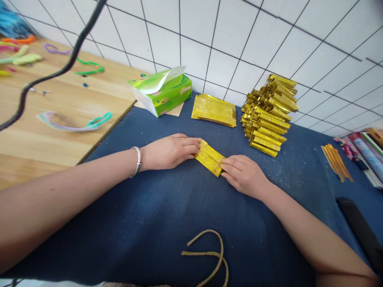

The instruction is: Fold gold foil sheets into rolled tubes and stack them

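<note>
A folded strip of gold foil paper [210, 158] lies flat on the dark blue cloth, slanted between my two hands. My left hand [170, 151], with a silver bangle at the wrist, has its fingers together on the strip's left end. At the right end, the bent fingers of my right hand [243, 175] pinch the edge; both thumbs are largely hidden. Behind the strip rests a flat stack of gold foil sheets [214, 111]. To its right stands a tall pile of folded gold foil pieces [269, 115].
A green tissue box [167, 93] stands at the back by the tiled wall. Yellowish cord [220, 251] curls near the front edge. Orange-gold strips [336, 162] and books [368, 153] lie right. A black cable [74, 56] crosses above the wooden table [104, 93].
</note>
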The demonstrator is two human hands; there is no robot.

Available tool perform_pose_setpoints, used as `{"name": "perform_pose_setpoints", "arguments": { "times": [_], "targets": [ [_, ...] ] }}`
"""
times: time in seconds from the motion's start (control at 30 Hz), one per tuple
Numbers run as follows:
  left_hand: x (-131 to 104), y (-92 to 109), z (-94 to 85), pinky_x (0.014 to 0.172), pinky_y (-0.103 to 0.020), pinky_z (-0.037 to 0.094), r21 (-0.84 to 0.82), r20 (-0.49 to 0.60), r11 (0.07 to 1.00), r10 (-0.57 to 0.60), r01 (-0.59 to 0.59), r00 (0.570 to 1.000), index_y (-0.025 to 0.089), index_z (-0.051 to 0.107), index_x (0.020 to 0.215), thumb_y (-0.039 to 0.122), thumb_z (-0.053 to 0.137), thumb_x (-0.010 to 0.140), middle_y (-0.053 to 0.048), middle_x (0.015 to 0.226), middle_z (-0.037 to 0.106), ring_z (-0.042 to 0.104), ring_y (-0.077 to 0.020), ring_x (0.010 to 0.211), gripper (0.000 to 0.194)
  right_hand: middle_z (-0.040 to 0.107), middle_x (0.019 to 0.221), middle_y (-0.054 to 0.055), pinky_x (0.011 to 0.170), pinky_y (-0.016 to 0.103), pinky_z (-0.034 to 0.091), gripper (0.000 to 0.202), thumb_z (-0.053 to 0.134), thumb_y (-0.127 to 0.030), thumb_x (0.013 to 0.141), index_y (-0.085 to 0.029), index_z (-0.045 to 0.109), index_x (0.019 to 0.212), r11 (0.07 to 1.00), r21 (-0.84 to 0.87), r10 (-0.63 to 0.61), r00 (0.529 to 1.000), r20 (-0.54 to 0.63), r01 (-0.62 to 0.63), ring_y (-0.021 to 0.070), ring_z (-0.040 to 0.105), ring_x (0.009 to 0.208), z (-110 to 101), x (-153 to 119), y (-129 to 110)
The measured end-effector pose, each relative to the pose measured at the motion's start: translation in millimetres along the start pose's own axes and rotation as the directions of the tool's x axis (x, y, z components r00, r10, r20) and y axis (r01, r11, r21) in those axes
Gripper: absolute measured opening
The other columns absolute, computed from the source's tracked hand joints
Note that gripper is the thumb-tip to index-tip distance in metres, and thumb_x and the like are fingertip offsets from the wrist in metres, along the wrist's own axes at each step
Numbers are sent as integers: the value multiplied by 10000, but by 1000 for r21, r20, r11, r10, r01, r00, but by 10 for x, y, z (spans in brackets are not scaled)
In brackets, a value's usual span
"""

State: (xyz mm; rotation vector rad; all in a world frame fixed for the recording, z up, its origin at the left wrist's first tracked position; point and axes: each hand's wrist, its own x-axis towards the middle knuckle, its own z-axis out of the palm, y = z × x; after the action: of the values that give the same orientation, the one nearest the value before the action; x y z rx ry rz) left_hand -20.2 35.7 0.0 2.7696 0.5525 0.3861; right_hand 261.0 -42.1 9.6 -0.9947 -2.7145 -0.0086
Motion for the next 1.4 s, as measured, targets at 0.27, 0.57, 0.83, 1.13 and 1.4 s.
{"name": "perform_pose_setpoints", "arguments": {
  "times": [0.27, 0.57, 0.83, 1.13, 1.4],
  "targets": [
    [-46, 86, -111, 933, -320, 387, 41, 45, 998, 39, -41, 998, 259, 608, 1032, 226, 431, 880, -48, 1127, 600, 563, -173, 1037, 236, 640, 1115, 51, 942, 379, 449, 236, 487, -263, 877, -210, 611, 1071, 999, 26, 23, 1000, -4, -23, 191, 559, 1070, 15, -22, 36],
    [-82, 163, -109, 959, -318, 365, 102, 73, 993, 56, -64, 996, 243, 590, 1064, 287, 405, 916, -30, 1208, 569, 508, -177, 1114, 241, 633, 1125, 52, 961, 358, 450, 214, 512, -254, 868, -197, 620, 1044, 998, 50, 32, 999, -5, -32, 182, 547, 1107, 29, -27, 14],
    [-137, 193, -46, 996, -304, 325, 165, 74, 985, 43, -55, 996, 252, 548, 1102, 248, 407, 922, -18, 1291, 531, 476, -145, 1207, 229, 635, 1139, 52, 957, 347, 463, 211, 502, -247, 879, -192, 613, 1049, 1000, 11, 15, 1000, -19, -15, 186, 545, 1128, 34, -31, -10],
    [-166, 209, 13, 960, -289, 356, 183, 18, 983, -35, 31, 999, 240, 517, 1156, 292, 392, 931, -25, 1285, 543, 502, -142, 1185, 262, 639, 1141, 51, 967, 348, 457, 216, 484, -236, 887, -184, 609, 1055, 999, -43, -9, 1000, 1, 9, 188, 548, 1132, 15, -31, -39],
    [-144, 202, -55, 915, -302, 379, 222, 58, 974, 37, -49, 998, 281, 569, 1056, 247, 397, 921, -13, 1272, 533, 567, -148, 1063, 221, 604, 1191, 93, 947, 379, 454, 233, 500, -336, 878, -185, 617, 1013, 998, -57, -32, 997, 71, 36, 228, 518, 1173, -77, -23, -80]
  ]
}}
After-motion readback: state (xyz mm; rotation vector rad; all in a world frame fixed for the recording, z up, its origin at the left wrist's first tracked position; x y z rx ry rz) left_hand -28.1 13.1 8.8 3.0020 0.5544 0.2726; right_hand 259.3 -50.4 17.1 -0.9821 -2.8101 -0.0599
